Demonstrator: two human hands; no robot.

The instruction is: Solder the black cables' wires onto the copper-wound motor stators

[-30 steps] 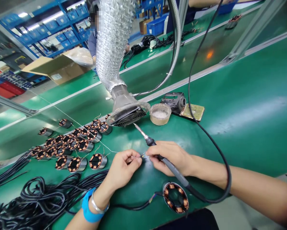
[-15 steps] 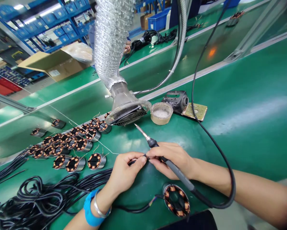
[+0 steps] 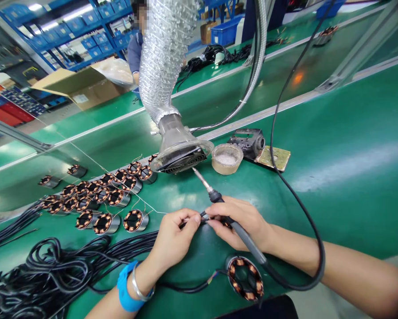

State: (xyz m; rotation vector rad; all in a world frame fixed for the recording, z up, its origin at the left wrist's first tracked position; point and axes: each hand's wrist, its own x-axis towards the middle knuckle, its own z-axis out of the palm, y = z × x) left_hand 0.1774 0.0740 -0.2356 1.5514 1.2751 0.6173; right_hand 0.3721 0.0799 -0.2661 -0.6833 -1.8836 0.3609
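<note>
My left hand (image 3: 174, 239) pinched thin black wire ends (image 3: 204, 216) against my right hand (image 3: 242, 221), which also gripped the black-handled soldering iron (image 3: 219, 201), metal tip up. Round copper-wound stator (image 3: 244, 278) lay on the smooth green bench (image 3: 335, 146), below the ribbed silver duct (image 3: 165, 57).

Green bench (image 3: 335, 146); copper-and-black stators (image 3: 102, 199); blue wristband (image 3: 125, 290); silver duct (image 3: 164, 57); black cables (image 3: 46, 274).

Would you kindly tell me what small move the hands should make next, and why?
Probably tilt the soldering iron tip down to the wire ends: the left hand and right hand pinch them together, while the tip points away.
</note>
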